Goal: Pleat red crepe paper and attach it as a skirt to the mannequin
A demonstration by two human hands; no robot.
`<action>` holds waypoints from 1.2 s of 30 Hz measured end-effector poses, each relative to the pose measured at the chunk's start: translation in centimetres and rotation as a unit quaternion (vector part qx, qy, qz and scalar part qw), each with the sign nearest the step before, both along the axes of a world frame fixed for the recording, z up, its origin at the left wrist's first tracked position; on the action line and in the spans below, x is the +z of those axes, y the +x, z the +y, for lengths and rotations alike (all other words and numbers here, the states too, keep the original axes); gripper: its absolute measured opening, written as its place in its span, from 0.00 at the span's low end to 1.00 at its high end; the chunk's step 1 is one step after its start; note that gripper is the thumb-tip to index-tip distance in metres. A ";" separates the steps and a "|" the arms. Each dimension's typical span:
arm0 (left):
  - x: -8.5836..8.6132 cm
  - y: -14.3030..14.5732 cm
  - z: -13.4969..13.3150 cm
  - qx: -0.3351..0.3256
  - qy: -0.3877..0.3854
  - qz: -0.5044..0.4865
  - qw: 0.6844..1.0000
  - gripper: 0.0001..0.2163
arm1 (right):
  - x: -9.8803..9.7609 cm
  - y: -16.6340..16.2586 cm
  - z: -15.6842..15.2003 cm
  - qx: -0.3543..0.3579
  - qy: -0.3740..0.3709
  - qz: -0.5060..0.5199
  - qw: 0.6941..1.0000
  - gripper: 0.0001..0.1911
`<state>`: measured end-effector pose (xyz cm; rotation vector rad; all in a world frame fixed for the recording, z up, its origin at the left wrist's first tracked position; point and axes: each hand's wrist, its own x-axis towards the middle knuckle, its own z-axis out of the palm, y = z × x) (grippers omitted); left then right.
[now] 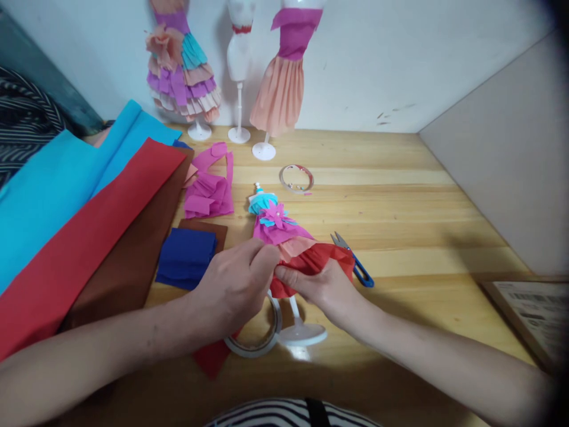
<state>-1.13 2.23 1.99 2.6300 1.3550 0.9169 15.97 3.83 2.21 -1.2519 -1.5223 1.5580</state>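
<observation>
A small mannequin doll (276, 225) lies tilted on the wooden table (400, 201), dressed in turquoise, magenta and peach crepe paper with a magenta flower. Its white round base (302, 334) points toward me. A red crepe paper layer (320, 261) is wrapped round its lower skirt. My left hand (233, 284) is closed, pinching the red paper at the skirt's left side. My right hand (322, 287) grips the red paper from below and from the right. A roll of tape (253, 344) lies under my left hand.
Blue-handled snips (353, 261) lie right of the doll. Turquoise, red and brown paper sheets (89, 225) cover the left side, with folded blue paper (186, 256) and magenta scraps (208, 193). Three mannequins (240, 71) stand at the back wall. A tape ring (296, 178) lies behind.
</observation>
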 end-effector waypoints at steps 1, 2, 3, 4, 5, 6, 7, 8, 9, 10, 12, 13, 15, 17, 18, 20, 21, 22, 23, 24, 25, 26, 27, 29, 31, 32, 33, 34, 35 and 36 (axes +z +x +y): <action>-0.1 0.0 -0.1 -0.002 -0.013 -0.008 1.000 0.10 | 0.1 0.1 -0.1 0.004 -0.006 0.008 1.000 0.11; -0.1 -0.1 -0.1 -0.006 -0.024 -0.016 1.000 0.09 | 0.2 0.1 -0.2 0.007 -0.011 0.014 1.000 0.12; -0.2 -0.1 -0.2 -0.012 -0.032 -0.024 0.999 0.09 | 0.2 0.1 -0.2 0.008 -0.013 0.019 1.000 0.13; -0.3 -0.1 -0.2 -0.019 -0.035 -0.033 0.999 0.09 | 0.3 0.1 -0.2 0.007 -0.011 0.021 1.000 0.13; -0.4 -0.1 -0.2 -0.028 -0.037 -0.039 0.998 0.09 | 0.2 0.0 -0.2 0.004 -0.007 0.021 1.000 0.12; -0.5 -0.1 -0.2 -0.036 -0.035 -0.045 0.998 0.10 | 0.2 -0.1 -0.2 0.001 -0.002 0.020 1.000 0.12; -0.6 0.0 -0.2 -0.044 -0.033 -0.048 0.997 0.10 | 0.1 -0.1 -0.2 -0.002 0.001 0.019 1.000 0.11; -0.7 0.0 -0.1 -0.049 -0.031 -0.051 0.997 0.10 | -0.1 -0.2 -0.2 -0.006 0.001 0.018 1.000 0.10; -0.8 0.0 -0.1 -0.054 -0.029 -0.052 0.997 0.09 | -0.2 -0.2 -0.1 -0.006 -0.006 0.016 1.000 0.09; -0.8 0.0 -0.1 -0.057 -0.029 -0.054 0.996 0.09 | -0.3 -0.1 -0.1 -0.005 -0.016 0.013 1.000 0.09; -0.8 -0.1 0.0 -0.063 -0.034 -0.058 0.996 0.10 | -0.6 0.0 -0.1 -0.005 -0.043 0.000 0.999 0.11; -0.8 -0.2 0.0 -0.064 -0.039 -0.058 0.996 0.12 | -0.6 0.1 -0.1 -0.005 -0.057 -0.009 0.998 0.12; -0.9 -0.3 0.0 -0.056 -0.046 -0.053 0.996 0.13 | -0.7 0.3 -0.1 -0.011 -0.066 -0.021 0.998 0.12; -1.0 -0.3 0.0 -0.043 -0.045 -0.042 0.997 0.13 | -0.6 0.4 0.0 -0.019 -0.050 -0.021 0.998 0.09; -1.0 -0.3 0.0 -0.038 -0.043 -0.037 0.998 0.13 | -0.5 0.4 0.0 -0.023 -0.038 -0.017 0.999 0.08; -1.0 -0.3 0.0 -0.032 -0.037 -0.033 0.998 0.14 | -0.4 0.4 0.1 -0.026 -0.021 -0.010 0.999 0.07; -0.9 -0.3 -0.1 -0.033 -0.035 -0.033 0.998 0.14 | -0.3 0.4 0.1 -0.024 -0.023 -0.010 0.999 0.07; -0.7 -0.3 -0.1 -0.036 -0.035 -0.036 0.998 0.14 | -0.3 0.4 0.1 -0.020 -0.033 -0.014 0.999 0.08; -0.5 -0.3 -0.1 -0.040 -0.035 -0.042 0.998 0.14 | -0.2 0.5 0.1 -0.015 -0.048 -0.018 0.999 0.08; -0.2 -0.3 -0.2 -0.047 -0.036 -0.052 0.997 0.14 | -0.2 0.5 0.0 -0.010 -0.068 -0.022 0.997 0.09; 0.1 -0.3 -0.2 -0.052 -0.039 -0.063 0.996 0.13 | -0.1 0.5 -0.1 -0.006 -0.088 -0.023 0.996 0.10; 0.4 -0.3 -0.2 -0.053 -0.043 -0.076 0.995 0.11 | 0.0 0.6 -0.2 0.000 -0.106 -0.020 0.994 0.10; 0.6 -0.4 -0.2 -0.047 -0.049 -0.088 0.994 0.09 | 0.1 0.7 -0.3 0.005 -0.119 -0.015 0.993 0.12; 0.9 -0.5 -0.3 -0.017 -0.072 -0.097 0.993 0.06 | 0.2 1.0 -0.5 0.020 -0.129 -0.007 0.991 0.15; 1.0 -0.7 -0.3 0.008 -0.104 -0.090 0.990 0.07 | 0.3 1.3 -0.7 0.034 -0.128 -0.004 0.991 0.19; 1.1 -0.8 -0.3 0.012 -0.119 -0.083 0.989 0.07 | 0.4 1.6 -0.8 0.040 -0.125 -0.001 0.991 0.20; 1.1 -1.0 -0.3 0.012 -0.134 -0.075 0.988 0.08 | 0.3 1.8 -0.9 0.046 -0.123 0.001 0.991 0.21; 1.1 -1.2 -0.3 0.009 -0.144 -0.069 0.987 0.09 | 0.3 2.1 -1.1 0.053 -0.118 0.004 0.992 0.21; 1.1 -1.4 -0.4 0.008 -0.151 -0.063 0.986 0.09 | 0.2 2.4 -1.4 0.060 -0.109 0.003 0.992 0.20; 1.1 -1.7 -0.5 0.009 -0.156 -0.057 0.986 0.09 | 0.1 2.7 -1.7 0.067 -0.097 -0.004 0.993 0.20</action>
